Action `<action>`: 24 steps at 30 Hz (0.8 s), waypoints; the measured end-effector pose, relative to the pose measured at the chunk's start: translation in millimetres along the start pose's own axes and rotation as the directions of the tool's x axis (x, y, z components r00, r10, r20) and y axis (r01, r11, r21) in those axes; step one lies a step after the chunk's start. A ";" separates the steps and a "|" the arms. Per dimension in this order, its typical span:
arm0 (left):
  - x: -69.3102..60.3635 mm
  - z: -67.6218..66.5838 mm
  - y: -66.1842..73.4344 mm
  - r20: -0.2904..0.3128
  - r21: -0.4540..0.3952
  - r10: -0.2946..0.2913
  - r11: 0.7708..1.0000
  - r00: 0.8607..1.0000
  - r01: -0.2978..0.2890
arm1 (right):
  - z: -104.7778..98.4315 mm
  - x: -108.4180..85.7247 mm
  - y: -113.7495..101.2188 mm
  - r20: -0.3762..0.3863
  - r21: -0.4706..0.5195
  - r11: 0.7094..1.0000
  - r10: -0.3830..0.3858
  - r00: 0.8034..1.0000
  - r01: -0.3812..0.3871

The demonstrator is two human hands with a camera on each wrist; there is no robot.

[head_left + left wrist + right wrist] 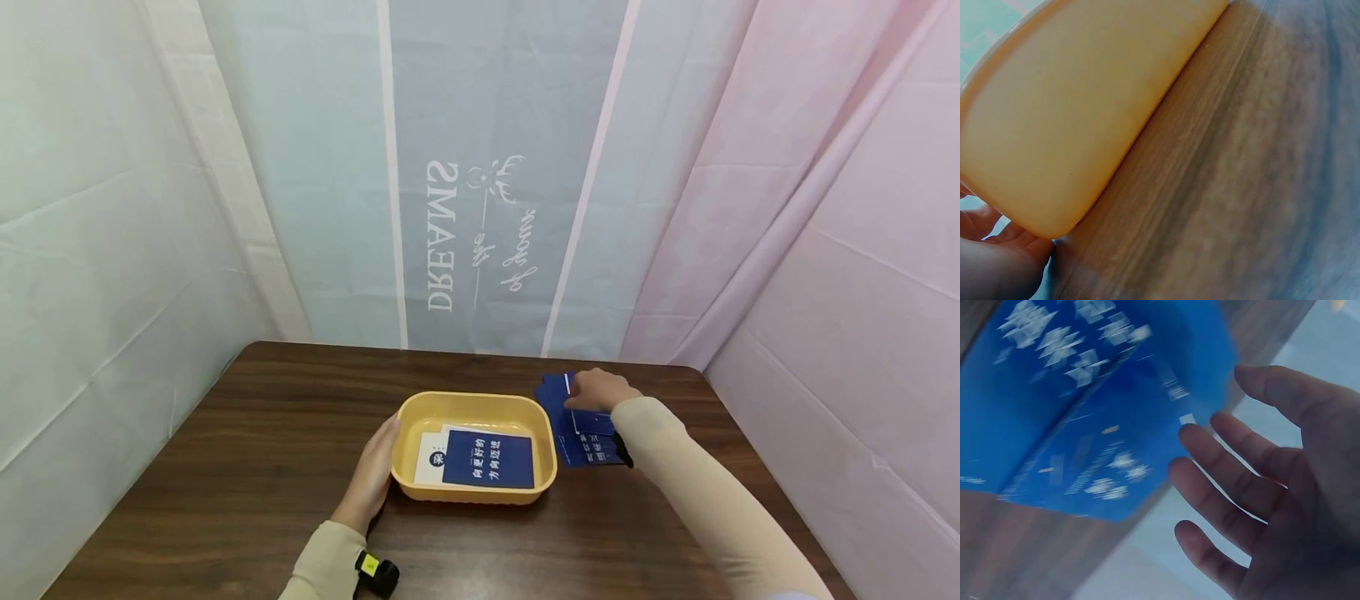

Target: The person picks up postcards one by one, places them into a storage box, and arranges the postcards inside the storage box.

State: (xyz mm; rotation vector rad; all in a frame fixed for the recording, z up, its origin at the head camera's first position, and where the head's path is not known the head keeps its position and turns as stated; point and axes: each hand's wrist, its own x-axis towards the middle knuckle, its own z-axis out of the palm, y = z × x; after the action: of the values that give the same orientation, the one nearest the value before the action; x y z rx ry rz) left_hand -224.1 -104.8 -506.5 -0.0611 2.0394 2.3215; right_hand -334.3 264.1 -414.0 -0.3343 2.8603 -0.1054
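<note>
The left end of a yellow, rounded rectangular plastic basin [475, 497] is touched by the left hand [369, 475]; whether its fingers are clamped on the wall cannot be told, as they are partly hidden. Inside the basin, a dark blue rectangular card with white characters [513, 462] is laid partly over a white card with a dark round emblem [426, 472].

Just to the right of the basin, overlapping dark blue printed cards [554, 402] are spread on the dark brown wood-grain tabletop [247, 467]. Over them the right hand [602, 390] is held with its fingers and thumb apart and slightly bent; nothing is gripped by it, and contact with the cards cannot be confirmed. In the right wrist view, the cards' print is blurred.

Both arms are covered by beige sleeves [675, 454], and a small black device with a yellow label [386, 577] is worn at the left wrist. Behind the tabletop, a pale blue-grey cloth with white lettering [480, 83] is hung.
</note>
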 end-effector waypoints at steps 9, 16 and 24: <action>0.2 0.0 0.2 -0.002 0.008 -0.010 1.000 1.000 0.010 | 22.2 3.0 52.9 -0.076 0.066 0.989 0.139 0.987 -0.134; 0.4 0.9 0.3 -0.007 0.000 -0.009 1.000 1.000 0.009 | 28.0 -3.1 71.6 -0.043 0.214 0.951 0.237 0.971 -0.223; -0.2 1.0 0.2 -0.009 0.009 -0.002 1.000 1.000 0.002 | 33.4 -4.0 80.3 0.049 0.341 0.893 0.297 0.954 -0.295</action>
State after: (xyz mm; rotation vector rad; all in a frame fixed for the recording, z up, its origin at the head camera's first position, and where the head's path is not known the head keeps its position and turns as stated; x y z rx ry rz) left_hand -224.0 -103.8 -506.1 -0.0734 2.0523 2.3151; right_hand -339.2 341.5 -453.3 0.1741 2.7843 -0.5403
